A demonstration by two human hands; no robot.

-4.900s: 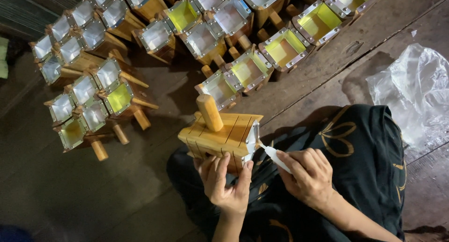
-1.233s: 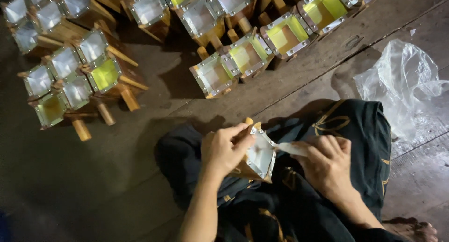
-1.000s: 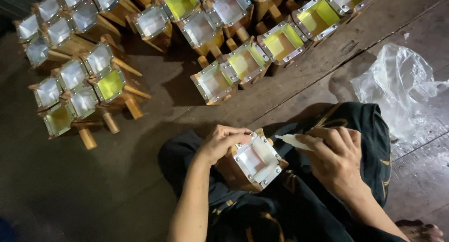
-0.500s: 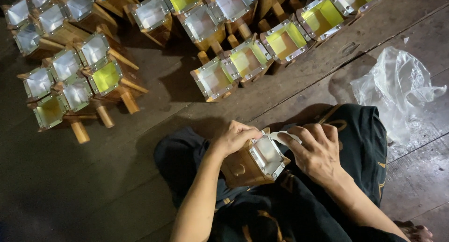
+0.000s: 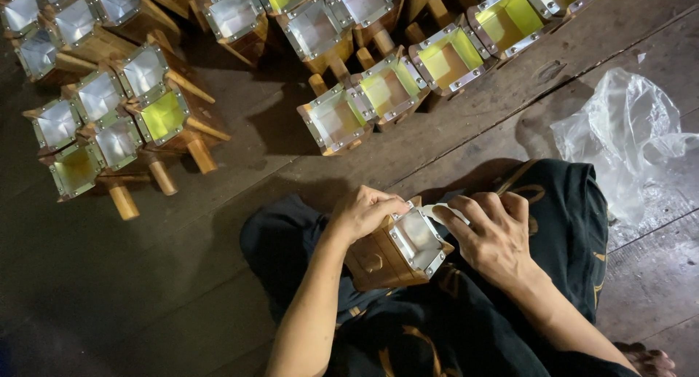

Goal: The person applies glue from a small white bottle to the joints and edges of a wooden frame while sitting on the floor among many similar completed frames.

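Note:
A small wooden lantern box (image 5: 393, 252) with a white translucent panel in a metal-edged frame rests on my lap, on dark patterned cloth (image 5: 510, 326). My left hand (image 5: 364, 211) grips its upper left corner from above. My right hand (image 5: 491, 235) sits at its right side, pinching a thin white strip (image 5: 440, 211) that lies against the top edge of the panel's frame.
Several finished wooden lanterns with white or yellow-green panels stand on the dark plank floor: a cluster at left (image 5: 109, 122) and a row along the top (image 5: 393, 85). A crumpled clear plastic bag (image 5: 626, 140) lies at right. A bare foot (image 5: 648, 359) shows at bottom right.
The lantern box was turned from handle-up to lying with its panel facing up and right. My left hand shifted onto its top corner, and my right hand brought the white strip to the frame.

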